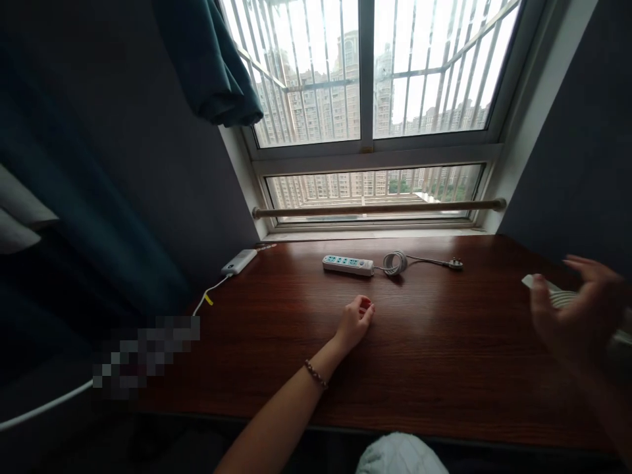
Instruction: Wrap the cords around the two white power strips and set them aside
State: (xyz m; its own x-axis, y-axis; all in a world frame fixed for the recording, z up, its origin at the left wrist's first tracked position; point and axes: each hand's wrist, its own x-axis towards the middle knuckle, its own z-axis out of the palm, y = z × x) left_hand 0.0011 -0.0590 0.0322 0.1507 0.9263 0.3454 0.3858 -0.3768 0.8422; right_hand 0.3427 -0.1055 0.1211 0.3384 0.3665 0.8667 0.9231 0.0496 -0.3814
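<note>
from my remote seat, reading from the left: a dark curtain (74, 217) hangs down the left edge, and a white cable (44, 407) runs below it. at the back left of the wooden table (444, 368) lies a small white power bank (239, 261) with a thin lead (209, 299) trailing off the edge. my left hand (354, 321) rests on the middle of the table, fingers loosely curled, holding nothing, a bead bracelet (316, 373) on the wrist. beyond it, near the window (365, 99), the power strip (348, 264) lies flat, well apart from the hand; its cord (394, 263) sits coiled just beside it and the plug (455, 264) lies loose on the wood further right. the two hands are well apart. at the far right my right hand (582, 316) is raised and blurred, thumb and fingers on either side of a white ribbed thing (536, 283); i cannot tell what it is, nor whether the grip has closed on it. i judge the work barely begun: the strip is untouched, its cord wound and plug free, and only the white thing is at hand.
</note>
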